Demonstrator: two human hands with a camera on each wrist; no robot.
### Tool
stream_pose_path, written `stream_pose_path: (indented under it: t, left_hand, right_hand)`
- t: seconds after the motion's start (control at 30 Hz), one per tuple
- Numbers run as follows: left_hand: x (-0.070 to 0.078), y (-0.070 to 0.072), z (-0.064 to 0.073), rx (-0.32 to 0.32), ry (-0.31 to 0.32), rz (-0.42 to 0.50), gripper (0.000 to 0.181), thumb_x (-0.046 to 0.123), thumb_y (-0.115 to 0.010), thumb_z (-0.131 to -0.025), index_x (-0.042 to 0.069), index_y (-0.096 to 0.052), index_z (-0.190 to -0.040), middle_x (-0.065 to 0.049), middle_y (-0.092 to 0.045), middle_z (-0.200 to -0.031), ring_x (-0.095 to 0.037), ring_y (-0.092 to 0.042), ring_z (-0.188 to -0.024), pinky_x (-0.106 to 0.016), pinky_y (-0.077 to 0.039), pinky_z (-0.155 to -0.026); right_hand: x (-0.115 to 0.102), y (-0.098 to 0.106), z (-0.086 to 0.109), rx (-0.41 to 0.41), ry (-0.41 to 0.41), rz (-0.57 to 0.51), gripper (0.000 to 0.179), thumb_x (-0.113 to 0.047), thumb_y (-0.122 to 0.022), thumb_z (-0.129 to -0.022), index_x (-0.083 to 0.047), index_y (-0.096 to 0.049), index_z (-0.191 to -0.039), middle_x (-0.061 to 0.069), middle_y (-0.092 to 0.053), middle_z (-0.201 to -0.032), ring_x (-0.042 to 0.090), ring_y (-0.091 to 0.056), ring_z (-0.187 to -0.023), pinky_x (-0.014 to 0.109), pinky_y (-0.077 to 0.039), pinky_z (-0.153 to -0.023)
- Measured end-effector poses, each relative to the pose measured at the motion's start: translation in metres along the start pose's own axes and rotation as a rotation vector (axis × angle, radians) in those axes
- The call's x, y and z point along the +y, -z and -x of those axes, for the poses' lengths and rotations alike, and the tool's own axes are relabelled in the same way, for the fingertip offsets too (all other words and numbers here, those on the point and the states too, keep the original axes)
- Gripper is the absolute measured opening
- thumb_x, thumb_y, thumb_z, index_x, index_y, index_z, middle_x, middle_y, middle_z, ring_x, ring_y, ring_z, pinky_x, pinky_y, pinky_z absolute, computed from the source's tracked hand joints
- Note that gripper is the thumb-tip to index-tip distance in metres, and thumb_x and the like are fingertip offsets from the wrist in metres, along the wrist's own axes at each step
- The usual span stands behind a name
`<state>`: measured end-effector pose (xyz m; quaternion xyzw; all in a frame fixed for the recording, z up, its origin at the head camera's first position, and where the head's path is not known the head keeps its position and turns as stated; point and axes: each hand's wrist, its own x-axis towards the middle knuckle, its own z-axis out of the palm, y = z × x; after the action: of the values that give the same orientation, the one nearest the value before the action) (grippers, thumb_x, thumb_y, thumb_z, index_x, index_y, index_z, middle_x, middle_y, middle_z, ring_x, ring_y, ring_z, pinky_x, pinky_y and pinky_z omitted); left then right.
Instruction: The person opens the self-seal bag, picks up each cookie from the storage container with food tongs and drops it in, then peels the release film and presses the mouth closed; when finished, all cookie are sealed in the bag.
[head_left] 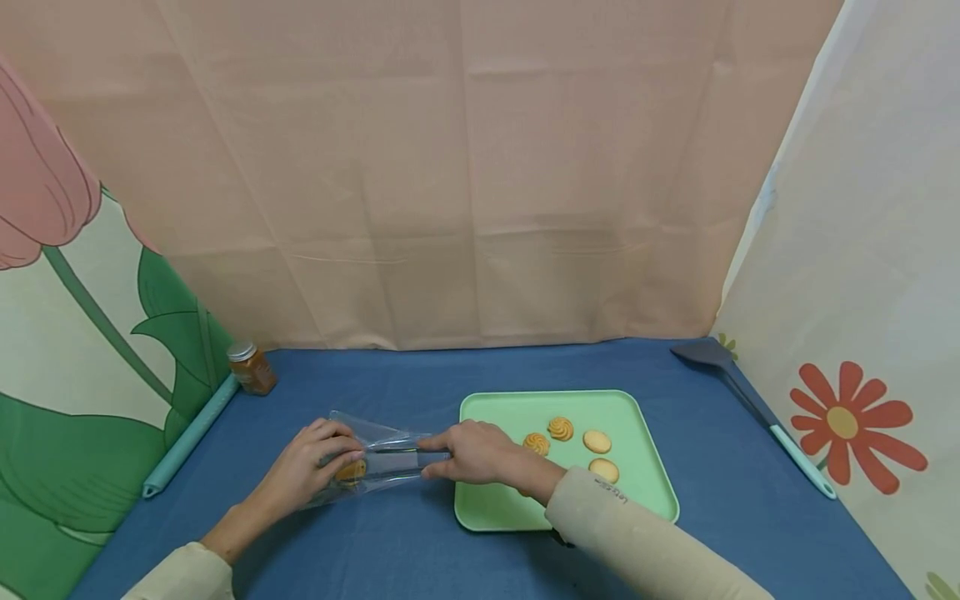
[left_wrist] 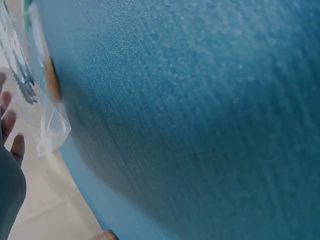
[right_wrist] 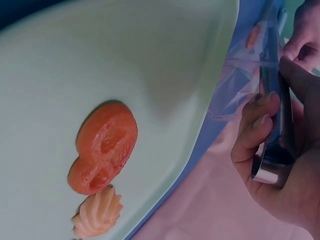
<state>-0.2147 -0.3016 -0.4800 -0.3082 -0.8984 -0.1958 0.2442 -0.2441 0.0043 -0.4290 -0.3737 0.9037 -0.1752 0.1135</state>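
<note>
My right hand [head_left: 480, 452] grips metal tongs [head_left: 393, 461] near the bent end, which shows under the fingers in the right wrist view. The tongs reach leftward into a clear plastic bag [head_left: 367, 429]. My left hand [head_left: 318, 458] holds the bag with curled fingers. A golden cookie [head_left: 351, 471] lies inside the bag; in the left wrist view, the serrated tong tips [left_wrist: 26, 90] are in there beside it. Under my right forearm is a light green tray [head_left: 637, 429] with swirl cookies [head_left: 560, 428] and round cookies [head_left: 597, 441]. A figure-eight-shaped cookie [right_wrist: 107, 147] shows in the right wrist view.
At the back left stands a jar [head_left: 255, 372] with a silver lid, beside a rolled teal mat [head_left: 191, 437]. A dark turner [head_left: 742, 392] with a mint handle lies along the right edge of the blue tablecloth [head_left: 405, 550].
</note>
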Motion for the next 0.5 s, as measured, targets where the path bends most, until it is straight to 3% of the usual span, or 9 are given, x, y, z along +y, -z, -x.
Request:
stream_pose_path:
  t: [0.2,0.4,0.5]
  left_hand:
    - [-0.001,-0.001,0.000,0.017,-0.009,0.001,0.019,0.010,-0.082,-0.080,0.024,-0.078,-0.092,0.017,-0.065,-0.098,-0.002,-0.053,-0.089,-0.028,-0.045,-0.074]
    - [-0.003,-0.003,0.002,0.015,-0.011,0.004,0.019,0.008,-0.082,-0.080,0.023,-0.078,-0.092,0.016,-0.065,-0.098,-0.002,-0.052,-0.088,-0.028,-0.044,-0.072]
    - [-0.004,-0.004,0.002,0.009,-0.003,-0.001,0.019,0.009,-0.082,-0.080,0.023,-0.078,-0.091,0.016,-0.064,-0.098,-0.002,-0.052,-0.088,-0.028,-0.045,-0.072]
  right_hand:
    - [0.006,0.008,0.009,-0.011,0.011,-0.029,0.047,-0.049,-0.068,-0.093,-0.035,-0.062,-0.138,-0.012,-0.067,-0.131,-0.001,-0.063,-0.074,0.022,-0.042,-0.051]
    - [0.017,0.020,0.026,-0.037,-0.003,-0.069,0.047,-0.047,-0.067,-0.094,-0.033,-0.061,-0.139,-0.008,-0.069,-0.129,-0.002,-0.064,-0.078,0.022,-0.042,-0.053]
    - [0.021,0.025,0.036,-0.039,-0.031,-0.082,0.047,-0.048,-0.066,-0.095,-0.036,-0.059,-0.140,-0.008,-0.076,-0.100,-0.002,-0.057,-0.065,0.023,-0.037,-0.050]
